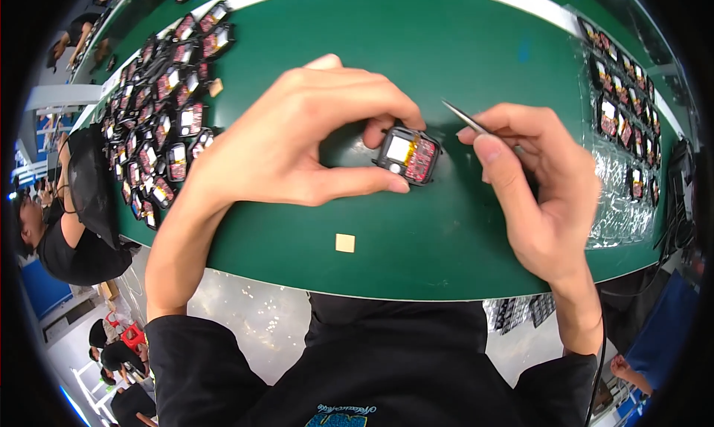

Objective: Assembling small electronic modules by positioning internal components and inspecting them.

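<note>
Between the thumb and fingers of my left hand (320, 133) sits a small black device housing (410, 156), its inside facing up. A white square part, yellow tape and a red circuit board show in it. My right hand (539, 170) pinches a pair of metal tweezers (465, 118), the pointed tips aimed up and left, apart from the housing. On the green table (416, 256) near its front edge lies a small pale yellow square piece (345, 243).
Many similar open housings (160, 107) are heaped at the left. A clear plastic tray (621, 130) at the right holds several more in rows. Another pale piece (216, 87) lies beside the heap. At the far left, a person in black (82, 211) sits close to the table.
</note>
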### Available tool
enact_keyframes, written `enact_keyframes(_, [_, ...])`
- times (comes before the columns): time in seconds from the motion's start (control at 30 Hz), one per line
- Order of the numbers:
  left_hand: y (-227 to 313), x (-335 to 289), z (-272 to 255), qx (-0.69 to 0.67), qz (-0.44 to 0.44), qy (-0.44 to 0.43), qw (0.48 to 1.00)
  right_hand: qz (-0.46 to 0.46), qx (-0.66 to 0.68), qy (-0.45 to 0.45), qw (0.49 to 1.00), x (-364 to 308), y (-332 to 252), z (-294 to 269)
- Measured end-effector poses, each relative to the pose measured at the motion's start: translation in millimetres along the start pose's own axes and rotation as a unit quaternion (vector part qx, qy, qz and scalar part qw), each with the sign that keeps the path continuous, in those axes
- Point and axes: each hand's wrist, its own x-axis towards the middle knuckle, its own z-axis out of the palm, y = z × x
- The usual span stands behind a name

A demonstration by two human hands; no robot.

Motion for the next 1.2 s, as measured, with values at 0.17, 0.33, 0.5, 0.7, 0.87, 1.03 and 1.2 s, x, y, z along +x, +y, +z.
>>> enact_keyframes(0.17, [5.7, -1.9, 0.8, -0.042, -0.019, -0.002, 0.999, -0.092, -0.147, -0.041, 0.984, 2.0, -10.3, 8.7])
enact_keyframes(0.33, [7.7, -0.1, -0.3, -0.074, -0.038, -0.033, 0.996, -0.138, -0.196, -0.016, 0.971, -1.4, -0.9, 16.7])
enact_keyframes(0.5, [8.4, -6.7, -35.0, 0.054, -0.076, 0.033, 0.995, -0.203, -0.204, 0.03, 0.957, -4.3, -5.8, 4.6])
enact_keyframes(0.7, [-16.2, -54.6, -86.6, 0.401, -0.248, 0.154, 0.868, -0.119, -0.25, 0.136, 0.951, -36.0, -11.9, -58.2])
enact_keyframes(0.87, [-14.9, -49.0, -80.3, 0.377, -0.212, 0.139, 0.891, 0.019, -0.447, 0.244, 0.861, -74.3, 8.0, -122.7])
enact_keyframes(1.03, [-8.4, -31.7, -47.8, 0.305, -0.15, 0.133, 0.931, 0.046, -0.428, 0.255, 0.866, -76.7, 8.5, -129.2])
enact_keyframes(1.2, [16.9, -2.9, -10.6, 0.117, -0.028, 0.051, 0.991, 0.02, -0.307, 0.229, 0.924, -59.9, -8.5, -104.4])
